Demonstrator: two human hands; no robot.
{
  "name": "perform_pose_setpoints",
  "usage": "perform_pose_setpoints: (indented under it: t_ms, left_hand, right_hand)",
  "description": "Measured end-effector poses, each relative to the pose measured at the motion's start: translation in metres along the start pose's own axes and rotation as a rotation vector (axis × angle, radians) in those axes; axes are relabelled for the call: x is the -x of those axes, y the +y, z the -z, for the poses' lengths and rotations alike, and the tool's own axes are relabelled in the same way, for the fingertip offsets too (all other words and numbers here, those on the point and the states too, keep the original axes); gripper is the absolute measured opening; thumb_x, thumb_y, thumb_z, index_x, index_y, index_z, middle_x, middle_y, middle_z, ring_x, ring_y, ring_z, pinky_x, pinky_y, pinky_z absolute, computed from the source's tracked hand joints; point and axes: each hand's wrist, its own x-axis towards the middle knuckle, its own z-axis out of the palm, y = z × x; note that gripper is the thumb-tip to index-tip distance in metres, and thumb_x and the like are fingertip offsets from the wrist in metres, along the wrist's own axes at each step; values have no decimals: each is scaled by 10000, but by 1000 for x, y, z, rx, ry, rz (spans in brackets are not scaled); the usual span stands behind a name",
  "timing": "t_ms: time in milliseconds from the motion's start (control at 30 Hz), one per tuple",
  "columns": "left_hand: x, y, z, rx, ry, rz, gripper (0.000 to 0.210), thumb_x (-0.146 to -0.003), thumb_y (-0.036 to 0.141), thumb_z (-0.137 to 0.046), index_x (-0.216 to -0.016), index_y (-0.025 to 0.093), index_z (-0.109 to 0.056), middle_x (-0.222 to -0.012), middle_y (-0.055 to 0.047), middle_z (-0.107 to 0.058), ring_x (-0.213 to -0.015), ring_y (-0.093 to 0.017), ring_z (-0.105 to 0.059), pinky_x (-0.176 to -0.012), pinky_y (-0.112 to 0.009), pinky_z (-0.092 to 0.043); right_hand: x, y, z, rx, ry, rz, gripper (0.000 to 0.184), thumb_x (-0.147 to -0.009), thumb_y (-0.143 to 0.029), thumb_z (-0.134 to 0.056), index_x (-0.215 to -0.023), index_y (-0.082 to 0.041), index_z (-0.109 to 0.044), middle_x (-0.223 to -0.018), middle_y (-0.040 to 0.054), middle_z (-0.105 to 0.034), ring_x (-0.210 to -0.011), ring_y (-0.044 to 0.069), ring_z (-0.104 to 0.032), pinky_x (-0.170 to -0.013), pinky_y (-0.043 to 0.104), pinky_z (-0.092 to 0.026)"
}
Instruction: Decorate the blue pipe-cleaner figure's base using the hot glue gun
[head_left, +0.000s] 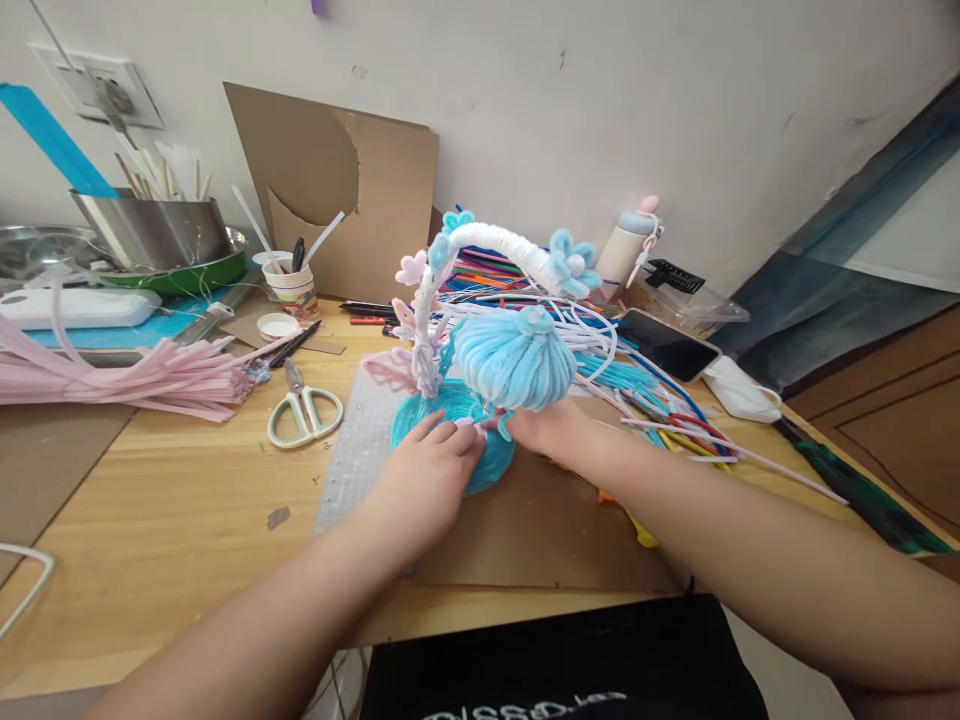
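Observation:
A pipe-cleaner lamp stands on the table, with a round blue base (491,470), a white curved stem (491,238) and a pleated light-blue shade (517,360) hanging from it. Flowers (574,263) in blue and pink sit along the stem. My left hand (431,465) rests over the base, fingers curled and pressed together beside a small pale-pink piece (471,425). Below the shade, my right hand (544,428) reaches in from the right, its fingers closed near a small blue curl (505,426). What either hand pinches is hidden.
Scissors (304,410) and a pink pipe-cleaner bundle (172,375) lie to the left. Behind the lamp are loose coloured pipe cleaners (600,335), a phone (664,343) and a bottle (626,245). Cardboard (525,550) lies under the base; another cardboard sheet (397,180) leans on the wall.

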Motion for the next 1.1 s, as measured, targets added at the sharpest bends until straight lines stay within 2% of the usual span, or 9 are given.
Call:
perform_pose_setpoints:
  t_ms: [200, 333, 433, 533, 700, 800, 867, 967, 1100]
  left_hand:
    - [1, -2, 2, 66, -3, 29, 476, -793, 50, -418, -1237, 161, -547, -1140, -84, -615, -1097, -236, -550, -1101, -442, -288]
    - [4, -7, 7, 135, -40, 40, 510, -766, 24, -409, -1218, 187, -578, -1141, -62, -641, -1091, -223, -575, -1121, -462, -267]
    - [8, -12, 10, 199, -70, 52, 569, -761, 9, -381, -1257, 225, -559, -1245, -33, -610, -1152, -207, -558, -1134, -482, -248]
    - [10, -16, 11, 230, -94, 50, 598, -750, 3, -369, -1275, 228, -546, -1287, -22, -591, -1180, -196, -547, -1142, -482, -239]
    - [9, -23, 14, 318, -114, 32, 592, -747, -1, -364, -1241, 244, -581, -1291, -4, -595, -1200, -173, -538, -1151, -446, -241]
    - [7, -31, 15, 328, -20, 118, 525, -781, 19, -352, -1169, 228, -636, -1257, -6, -619, -1187, -163, -543, -1131, -392, -298]
    - [8, -36, 13, 246, 14, 172, 530, -776, 27, -360, -1213, 197, -607, -1309, -33, -580, -1237, -182, -503, -1135, -415, -282]
    - [14, -39, 10, 146, -60, 122, 620, -735, 15, -372, -1312, 193, -514, -1399, -34, -489, -1335, -190, -393, -1162, -466, -180]
    - [20, -36, 8, 135, -163, 54, 715, -698, 2, -370, -1372, 231, -437, -1432, 13, -437, -1376, -170, -319, -1171, -454, -138]
  right_hand:
    - [28, -15, 1, 52, 24, 18, 203, -886, -214, -470, -921, -139, -656, -1030, 136, -674, -964, 251, -606, -781, 320, -414]
    - [46, -27, 4, 33, 14, 63, 294, -905, -176, -395, -858, -151, -684, -924, 113, -706, -901, 236, -629, -773, 323, -415]
    - [60, -35, -1, -27, 59, 65, 352, -920, -156, -354, -1086, -151, -664, -1053, 106, -697, -968, 218, -620, -858, 339, -422]
    - [72, -40, -13, -25, 86, 64, 443, -900, -136, -353, -1303, -136, -538, -1301, 113, -580, -1181, 223, -526, -1036, 407, -329]
    - [78, -48, -21, 35, 23, 50, 511, -876, -125, -352, -1377, -103, -451, -1420, 124, -459, -1331, 239, -379, -1143, 482, -148]
    - [77, -51, -18, 71, -22, 29, 516, -879, -122, -342, -1386, -99, -440, -1438, 133, -432, -1337, 255, -370, -1148, 510, -110]
    - [76, -52, -15, 84, -44, 18, 527, -875, -122, -347, -1396, -95, -425, -1443, 136, -423, -1336, 268, -370, -1147, 530, -93]
    - [75, -53, -11, 91, -78, 18, 541, -864, -121, -357, -1402, -86, -411, -1442, 141, -422, -1329, 275, -381, -1147, 552, -70]
    - [73, -52, -9, 82, -115, 27, 554, -853, -113, -358, -1405, -82, -399, -1457, 128, -398, -1336, 275, -372, -1142, 581, -45]
